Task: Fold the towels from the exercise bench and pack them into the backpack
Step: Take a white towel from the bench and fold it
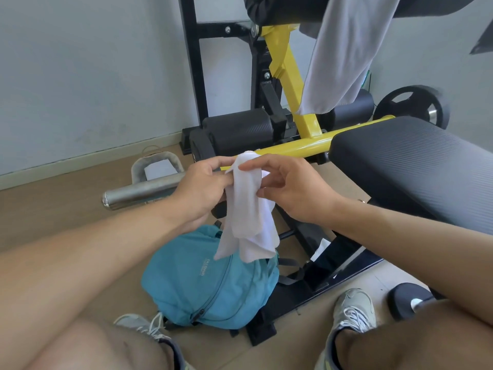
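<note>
Nearest, on the floor: backpack [205, 279], blue, lying between the feet.
Above it: white towel [249, 209], limp, light; best pinched at corners.
Hands: left hand [198, 190] and right hand [289, 188] both pinch its top, lower part dangling.
Farthest: grey towel [346, 54] draped over the bench [416, 161].

towel [248, 209] white | backpack [205, 284] teal | bench frame [288, 76] yellow | hanging towel [344, 54] grey

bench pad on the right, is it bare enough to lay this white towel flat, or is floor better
The black bench pad looks bare across its visible top, bordered by the yellow bar. The floor left of the teal backpack, below the steel bar, is bare too. Between the shoes it is crowded by backpack and bench frame.
</note>
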The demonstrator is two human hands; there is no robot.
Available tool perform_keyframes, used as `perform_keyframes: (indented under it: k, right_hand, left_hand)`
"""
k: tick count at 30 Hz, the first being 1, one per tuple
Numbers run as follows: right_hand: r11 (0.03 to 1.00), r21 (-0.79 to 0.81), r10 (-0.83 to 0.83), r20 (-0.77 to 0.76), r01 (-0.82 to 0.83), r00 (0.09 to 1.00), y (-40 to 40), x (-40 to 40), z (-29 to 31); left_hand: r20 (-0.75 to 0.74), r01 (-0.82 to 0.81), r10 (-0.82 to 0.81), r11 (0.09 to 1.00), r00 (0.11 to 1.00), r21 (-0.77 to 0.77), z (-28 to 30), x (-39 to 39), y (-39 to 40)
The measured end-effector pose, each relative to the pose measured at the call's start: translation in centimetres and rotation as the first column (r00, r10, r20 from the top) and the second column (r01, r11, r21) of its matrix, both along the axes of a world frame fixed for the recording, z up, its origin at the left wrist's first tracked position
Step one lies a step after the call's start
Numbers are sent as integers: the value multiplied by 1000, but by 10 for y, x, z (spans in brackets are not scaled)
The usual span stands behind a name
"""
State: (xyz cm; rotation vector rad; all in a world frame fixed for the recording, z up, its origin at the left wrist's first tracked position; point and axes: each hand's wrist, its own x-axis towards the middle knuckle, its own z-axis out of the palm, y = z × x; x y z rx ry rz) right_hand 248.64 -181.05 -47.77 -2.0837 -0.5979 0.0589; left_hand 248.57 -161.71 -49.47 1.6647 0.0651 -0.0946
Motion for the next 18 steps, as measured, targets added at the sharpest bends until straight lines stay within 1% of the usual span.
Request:
perform_keyframes:
  k: [3,7,10,13,16,18]
  right_hand:
    - [999,-32,-39,73,42,997,1,-2,5]
    - [999,-36,-29,87,33,996,0,-3,6]
    - [993,-35,-112,102,116,988,-1,-3,1]
    - [980,-11,-195,159,199,968,1,-4,0]
    - [975,-89,-185,199,205,962,3,-5,5]
    - [967,-162,-157,232,198,960,3,-5,7]
  left_hand:
    - [32,-64,63,998,997,12,0,1,1]
    - [46,-127,126,992,991,20,0,2,5]
    - [89,-112,106,992,990,61,0,1,5]
    - [142,-72,53,989,988,131,1,-3,3]
    - [156,-25,-4,982,988,187,2,-7,-1]
    - [148,-19,-10,981,989,194,4,-8,-2]
